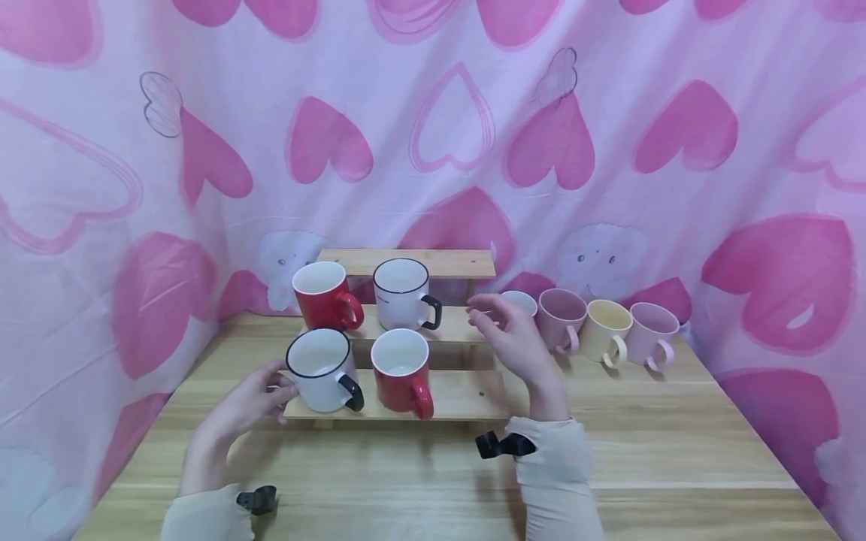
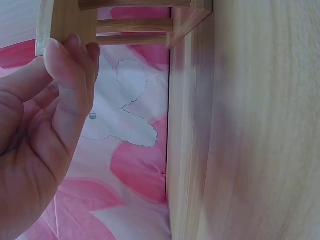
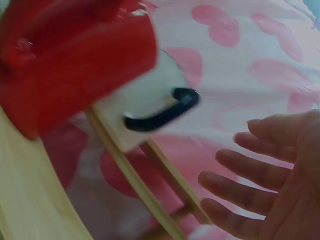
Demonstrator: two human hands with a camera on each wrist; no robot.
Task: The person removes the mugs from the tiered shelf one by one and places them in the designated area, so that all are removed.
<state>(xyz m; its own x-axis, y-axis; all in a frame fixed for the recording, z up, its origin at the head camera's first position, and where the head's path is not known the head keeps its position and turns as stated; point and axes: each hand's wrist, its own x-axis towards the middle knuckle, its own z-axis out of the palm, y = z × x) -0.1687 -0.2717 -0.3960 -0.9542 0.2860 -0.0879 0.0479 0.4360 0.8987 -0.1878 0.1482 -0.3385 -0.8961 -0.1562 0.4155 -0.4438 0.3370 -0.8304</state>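
Note:
My left hand pinches the left end of the bottom board of a three-step wooden rack; in the left wrist view, fingertips lie against that board. A white mug with black rim and handle stands right beside this hand, and a red mug stands to its right. On the middle step are another red mug and another white, black-rimmed mug. My right hand holds nothing; its fingers spread near the middle step's right end, as the right wrist view shows.
Right of the rack, a row of mugs stands on the wooden table: a white one partly behind my right hand, a mauve one, a yellow one and a pink one. A heart-patterned curtain hangs behind.

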